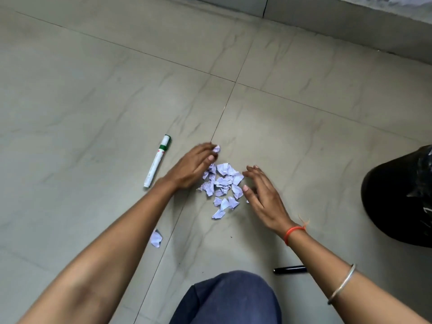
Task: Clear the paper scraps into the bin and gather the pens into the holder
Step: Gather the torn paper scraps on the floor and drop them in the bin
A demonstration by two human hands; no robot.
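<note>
Grips open both sides: L hand (194, 167) touching paper scraps (223, 183), R hand (264, 197) spread just beside them. On floor (93, 90), marker (157, 160) left of L hand; bin (402, 197) far R.

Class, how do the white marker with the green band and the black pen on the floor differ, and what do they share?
The white marker with the green band is thick; the black pen is slim. The marker lies diagonally and shows whole; the pen lies crosswise, one end hidden under the right forearm. Both lie flat on the grey tiled floor, untouched.
</note>
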